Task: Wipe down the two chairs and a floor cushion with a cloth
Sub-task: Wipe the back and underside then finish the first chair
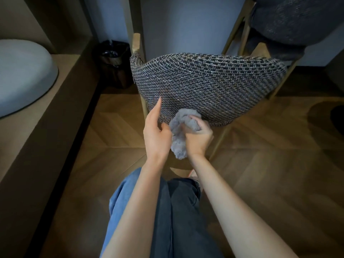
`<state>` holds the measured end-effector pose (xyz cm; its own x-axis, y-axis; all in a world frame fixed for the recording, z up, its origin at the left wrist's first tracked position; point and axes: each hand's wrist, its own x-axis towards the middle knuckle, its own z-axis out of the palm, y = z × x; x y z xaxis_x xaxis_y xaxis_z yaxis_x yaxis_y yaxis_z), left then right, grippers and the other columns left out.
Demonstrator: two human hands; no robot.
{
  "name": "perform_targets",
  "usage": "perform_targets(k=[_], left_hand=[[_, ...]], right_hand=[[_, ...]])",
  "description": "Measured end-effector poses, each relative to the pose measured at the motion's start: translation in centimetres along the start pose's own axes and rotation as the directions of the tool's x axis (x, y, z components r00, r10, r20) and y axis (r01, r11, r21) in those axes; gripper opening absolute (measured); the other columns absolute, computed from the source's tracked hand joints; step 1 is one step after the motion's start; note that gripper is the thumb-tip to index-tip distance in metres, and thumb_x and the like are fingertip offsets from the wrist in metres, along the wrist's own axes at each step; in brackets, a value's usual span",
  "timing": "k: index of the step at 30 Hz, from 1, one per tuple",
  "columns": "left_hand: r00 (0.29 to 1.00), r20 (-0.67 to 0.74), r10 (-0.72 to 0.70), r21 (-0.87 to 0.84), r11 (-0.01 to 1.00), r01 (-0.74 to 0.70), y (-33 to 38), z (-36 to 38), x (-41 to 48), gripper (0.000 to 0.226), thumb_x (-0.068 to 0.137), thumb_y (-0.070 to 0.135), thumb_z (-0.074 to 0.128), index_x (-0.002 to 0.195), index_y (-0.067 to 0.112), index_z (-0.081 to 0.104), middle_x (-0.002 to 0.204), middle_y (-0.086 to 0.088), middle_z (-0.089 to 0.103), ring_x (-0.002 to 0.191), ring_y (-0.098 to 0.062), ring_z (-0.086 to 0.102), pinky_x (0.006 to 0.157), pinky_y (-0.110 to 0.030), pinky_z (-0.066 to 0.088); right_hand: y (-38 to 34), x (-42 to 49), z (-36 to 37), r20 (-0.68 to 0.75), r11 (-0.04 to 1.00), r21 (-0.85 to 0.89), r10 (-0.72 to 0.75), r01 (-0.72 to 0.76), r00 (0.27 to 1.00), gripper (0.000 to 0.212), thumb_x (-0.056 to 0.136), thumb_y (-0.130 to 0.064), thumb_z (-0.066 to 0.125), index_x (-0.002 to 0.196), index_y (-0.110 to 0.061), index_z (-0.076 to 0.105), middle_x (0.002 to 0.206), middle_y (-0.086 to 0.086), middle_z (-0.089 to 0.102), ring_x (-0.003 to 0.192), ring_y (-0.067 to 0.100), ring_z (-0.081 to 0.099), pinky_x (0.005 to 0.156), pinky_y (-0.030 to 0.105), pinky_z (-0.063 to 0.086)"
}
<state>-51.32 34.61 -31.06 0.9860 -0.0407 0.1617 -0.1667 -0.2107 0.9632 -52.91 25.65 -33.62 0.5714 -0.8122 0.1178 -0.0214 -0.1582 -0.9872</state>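
One cloth (179, 131) gripped by right hand (198, 135); left hand's (157, 135) forefinger touches nearer chair (208, 86) of two

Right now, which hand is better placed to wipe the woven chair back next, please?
The right hand: it grips the grey cloth against the woven chair back. The left hand only rests one finger on the weave.
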Motion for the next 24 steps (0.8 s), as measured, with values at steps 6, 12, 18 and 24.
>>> perform_targets(k=[6, 12, 18, 24], left_hand=[[0.965, -0.082, 0.250, 0.052, 0.968, -0.246, 1.8, -0.5, -1.1, 0.036, 0.100, 0.020, 0.046, 0.135, 0.026, 0.051, 0.124, 0.003, 0.052, 0.116, -0.010, 0.049, 0.103, -0.039, 0.041], [0.848, -0.024, 0.530, 0.114, 0.844, -0.524, 2.9, 0.3, -1.7, 0.046, 0.092, 0.011, 0.059, 0.137, 0.012, 0.051, 0.136, -0.001, 0.046, 0.129, -0.009, 0.041, 0.108, -0.036, 0.036], [0.860, -0.070, 0.506, 0.078, 0.862, -0.501, 3.4, 1.8, 0.9, 0.053, 0.084, -0.006, 0.060, 0.134, 0.009, 0.053, 0.134, -0.009, 0.047, 0.124, -0.022, 0.047, 0.102, -0.046, 0.042], [0.856, -0.107, 0.506, 0.220, 0.851, -0.476, 1.2, 2.7, 2.3, 0.023, 0.076, -0.008, 0.064, 0.097, 0.001, 0.063, 0.105, -0.011, 0.056, 0.097, -0.019, 0.054, 0.076, -0.036, 0.050]], right_hand=[[-6.1, -0.5, -3.6, 0.051, 0.953, 0.035, -0.303, 0.302, 0.952, 0.032, 0.085, -0.007, 0.065, 0.116, -0.014, 0.064, 0.112, -0.001, 0.054, 0.103, -0.007, 0.054, 0.090, 0.008, 0.040], [-9.4, -0.2, -5.3, 0.260, 0.916, 0.133, -0.401, 0.379, 0.878, 0.046, 0.090, 0.002, 0.043, 0.134, -0.009, 0.052, 0.125, 0.002, 0.043, 0.115, -0.004, 0.047, 0.093, 0.007, 0.037], [-7.9, 1.7, -4.7, 0.196, 0.795, -0.079, -0.579, 0.602, 0.791, 0.042, 0.084, 0.001, 0.065, 0.125, -0.006, 0.062, 0.112, 0.001, 0.048, 0.108, 0.007, 0.052, 0.098, 0.025, 0.046], [-3.5, 3.2, -3.3, 0.100, 0.707, -0.163, -0.682, 0.688, 0.725, 0.035, 0.076, 0.010, 0.065, 0.107, -0.006, 0.072, 0.096, 0.003, 0.055, 0.090, 0.000, 0.052, 0.082, 0.009, 0.043]])
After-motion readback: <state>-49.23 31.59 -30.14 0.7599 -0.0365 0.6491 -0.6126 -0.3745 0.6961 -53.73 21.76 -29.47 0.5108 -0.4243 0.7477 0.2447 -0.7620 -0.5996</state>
